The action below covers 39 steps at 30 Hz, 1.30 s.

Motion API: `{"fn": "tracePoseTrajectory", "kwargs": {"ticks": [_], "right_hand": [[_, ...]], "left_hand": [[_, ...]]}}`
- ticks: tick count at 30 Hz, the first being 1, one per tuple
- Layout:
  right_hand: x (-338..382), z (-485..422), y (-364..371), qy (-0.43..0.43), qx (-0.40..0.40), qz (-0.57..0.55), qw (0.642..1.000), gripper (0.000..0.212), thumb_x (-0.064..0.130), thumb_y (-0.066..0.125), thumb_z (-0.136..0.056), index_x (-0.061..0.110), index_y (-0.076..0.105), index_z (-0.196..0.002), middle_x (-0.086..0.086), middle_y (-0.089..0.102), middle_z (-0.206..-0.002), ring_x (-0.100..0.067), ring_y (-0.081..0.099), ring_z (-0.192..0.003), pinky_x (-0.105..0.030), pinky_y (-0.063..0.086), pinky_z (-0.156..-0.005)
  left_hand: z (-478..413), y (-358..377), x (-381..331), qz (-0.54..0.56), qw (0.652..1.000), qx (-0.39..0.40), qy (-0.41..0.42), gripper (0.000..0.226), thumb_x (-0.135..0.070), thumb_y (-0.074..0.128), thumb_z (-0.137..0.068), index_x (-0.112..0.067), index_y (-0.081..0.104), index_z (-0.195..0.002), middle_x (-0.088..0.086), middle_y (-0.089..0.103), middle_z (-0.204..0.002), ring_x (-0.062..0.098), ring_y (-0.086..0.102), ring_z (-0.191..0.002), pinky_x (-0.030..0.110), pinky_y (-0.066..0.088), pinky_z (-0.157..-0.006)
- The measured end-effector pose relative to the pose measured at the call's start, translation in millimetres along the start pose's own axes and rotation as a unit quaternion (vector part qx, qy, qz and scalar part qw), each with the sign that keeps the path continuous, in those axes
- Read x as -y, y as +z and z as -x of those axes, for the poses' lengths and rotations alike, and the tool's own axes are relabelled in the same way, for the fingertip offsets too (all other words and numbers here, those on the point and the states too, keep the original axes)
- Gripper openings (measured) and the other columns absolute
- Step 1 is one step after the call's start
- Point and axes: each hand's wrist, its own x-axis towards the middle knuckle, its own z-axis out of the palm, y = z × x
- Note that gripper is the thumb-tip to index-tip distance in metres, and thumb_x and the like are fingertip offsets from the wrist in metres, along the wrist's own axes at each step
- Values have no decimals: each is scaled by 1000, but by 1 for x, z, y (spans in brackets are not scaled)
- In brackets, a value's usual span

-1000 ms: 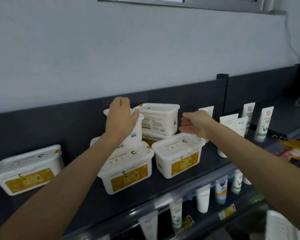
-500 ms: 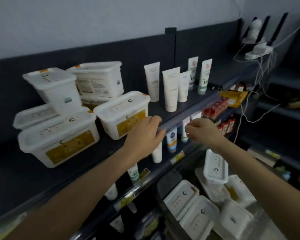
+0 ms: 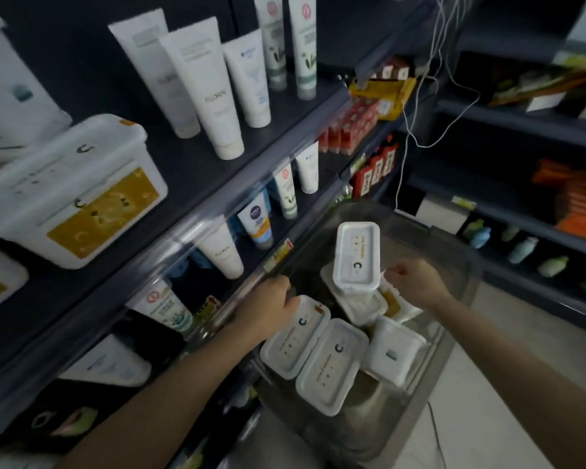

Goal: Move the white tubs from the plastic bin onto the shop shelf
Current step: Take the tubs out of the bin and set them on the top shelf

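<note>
Several white tubs lie in a clear plastic bin (image 3: 454,336) at the lower right. One tub (image 3: 356,257) stands highest on the pile, and two tubs (image 3: 295,336) (image 3: 332,365) lie lid-up side by side at the front. My left hand (image 3: 271,308) hovers over the bin's left edge, just above the front-left tub, fingers curled and holding nothing. My right hand (image 3: 415,282) is beside the top tub's right side, fingers bent, nothing gripped. On the dark shop shelf (image 3: 190,170) at the upper left stands a white tub with a yellow label (image 3: 71,187).
White cream tubes (image 3: 203,82) stand on the shelf right of the tubs. Lower shelves hold more tubes (image 3: 256,220) and red packets (image 3: 349,126). White cables (image 3: 416,106) hang at the upper right. Another dark rack (image 3: 521,170) with goods stands beyond the bin.
My view has swung from the shelf down to the bin. Both hands have dropped from the shelf's front edge to the tubs in the bin, still holding nothing.
</note>
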Motion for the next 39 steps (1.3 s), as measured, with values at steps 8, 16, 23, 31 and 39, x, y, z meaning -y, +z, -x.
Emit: {"fn": "tracePoseTrajectory", "kwargs": {"ticks": [8, 16, 23, 31, 39], "right_hand": [[-38, -20, -3, 27, 1, 64, 998, 26, 12, 48, -90, 2, 72, -94, -13, 69, -96, -25, 62, -85, -28, 43, -70], [-57, -34, -5, 33, -15, 72, 997, 27, 12, 49, -91, 8, 68, -109, -9, 69, -110, -24, 61, -100, -25, 41, -78], [-63, -66, 12, 96, -12, 67, 993, 43, 19, 53, -92, 10, 48, -134, -16, 58, -126, -28, 60, -97, -28, 47, -69], [-53, -82, 45, 95, 42, 235, 966, 73, 25, 66, -81, 32, 20, -137, -22, 32, -132, -45, 38, -119, -54, 45, -93], [-67, -82, 61, 85, 3, 274, 958, 68, 27, 68, -81, 32, 22, -131, -25, 31, -131, -43, 42, -115, -52, 45, -89]], "left_hand": [[-68, 54, -49, 99, 990, 86, -56, 42, -33, 49, -98, -5, 50, -129, 15, 58, -127, 26, 57, -115, 36, 48, -91], [-118, 105, -67, 383, 882, 66, -265, 41, -29, 55, -95, -2, 55, -126, 16, 61, -122, 30, 60, -109, 42, 53, -92], [-122, 102, -62, 470, 835, 47, -282, 30, -16, 59, -89, -5, 60, -117, 14, 64, -112, 27, 65, -101, 27, 56, -63], [-100, 85, -31, 450, 856, 22, -254, 10, -10, 58, -88, -2, 60, -94, 11, 64, -104, 24, 65, -96, 34, 60, -75], [-81, 82, -7, 400, 879, 24, -258, 12, -15, 60, -87, -3, 60, -91, 12, 65, -100, 25, 68, -90, 41, 61, -77]]}}
